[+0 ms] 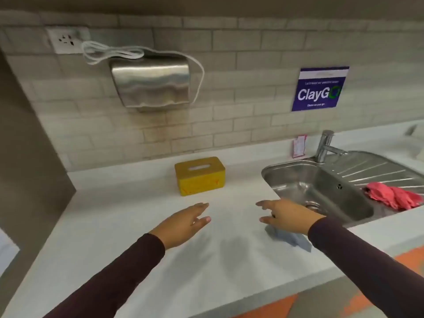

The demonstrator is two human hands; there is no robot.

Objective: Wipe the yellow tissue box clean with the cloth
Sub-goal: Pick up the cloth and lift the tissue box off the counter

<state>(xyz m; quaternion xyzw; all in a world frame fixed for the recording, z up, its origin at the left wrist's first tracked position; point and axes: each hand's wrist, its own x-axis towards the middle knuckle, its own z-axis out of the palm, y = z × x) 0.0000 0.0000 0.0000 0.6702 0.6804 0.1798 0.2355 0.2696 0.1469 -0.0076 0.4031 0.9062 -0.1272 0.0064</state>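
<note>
white stone-look counter (137, 260) with stainless steel sink (298, 184) set in it. yellow rectangular tissue box (200, 175) stands left of sink, untouched. left hand (183, 223) spread, empty, left of sink. right hand (286, 216) fingers straight, over crumpled pale blue cloth (291, 239) at sink's front-left corner; contact unclear.

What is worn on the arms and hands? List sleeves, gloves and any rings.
Long, plain, dark maroon sleeves cover both arms to the wrists: the left sleeve and the right sleeve match. The left hand and the right hand are ungloved. A small dark band on one of the right hand's fingers may be a ring; too small to tell.
</note>
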